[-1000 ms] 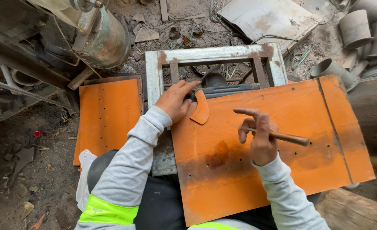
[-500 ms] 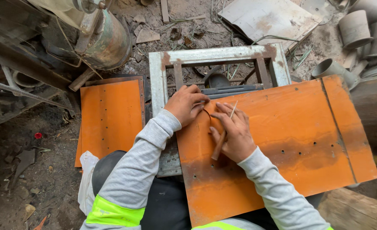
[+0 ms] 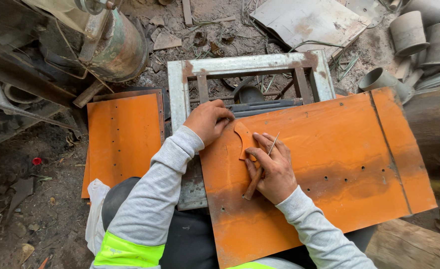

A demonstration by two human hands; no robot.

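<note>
A large orange metal sheet (image 3: 329, 169) with small holes lies across a grey metal frame (image 3: 240, 67) in front of me. On its top left corner rests a small curved orange template piece (image 3: 244, 142). My left hand (image 3: 207, 121) presses down on that piece at the sheet's edge. My right hand (image 3: 272, 167) holds a thin pointed scriber (image 3: 260, 167) with a rusty handle, its metal tip up by the template's curved edge.
A second orange sheet (image 3: 123, 137) lies on the ground to the left. A rusty cylinder tank (image 3: 123, 47) and dark machinery stand at the upper left. Grey pipe pieces (image 3: 409, 32) pile at the upper right, a grey panel (image 3: 309, 20) behind the frame.
My right hand has swung the scriber from lying out on the sheet's middle over to the template, beside my left hand. The left hand stays on the template.
</note>
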